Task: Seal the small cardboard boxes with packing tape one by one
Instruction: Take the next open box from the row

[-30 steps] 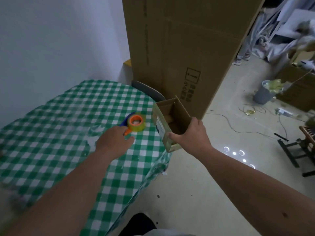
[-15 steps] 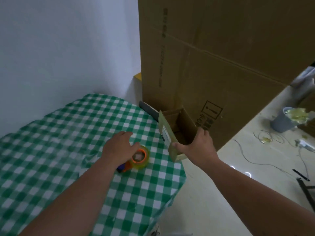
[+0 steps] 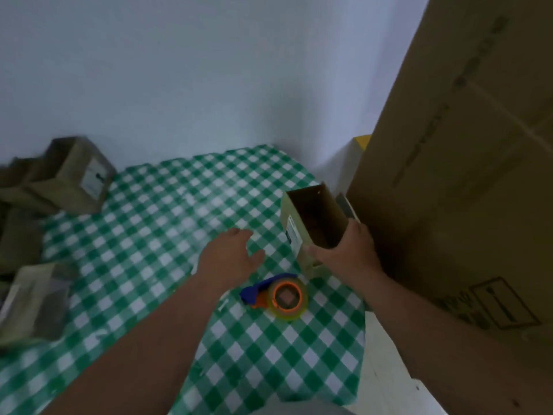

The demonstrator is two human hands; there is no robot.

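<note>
Early in the sealing of one box (image 3: 314,226): gripped by the right hand (image 3: 348,256) at its near end, fingers curled round the wall, mouth still open, held at the counter (image 3: 155,241) edge beside a big carton (image 3: 466,163). Left hand (image 3: 229,256) empty, fingers loose and spread, hovering just beyond the tape (image 3: 285,296) (orange core, blue cutter), which lies flat on the cloth, untouched. Next, probably: set the box down, fold flaps shut, then reach back for the tape. More boxes (image 3: 71,175) waiting far left, blurred.
</note>
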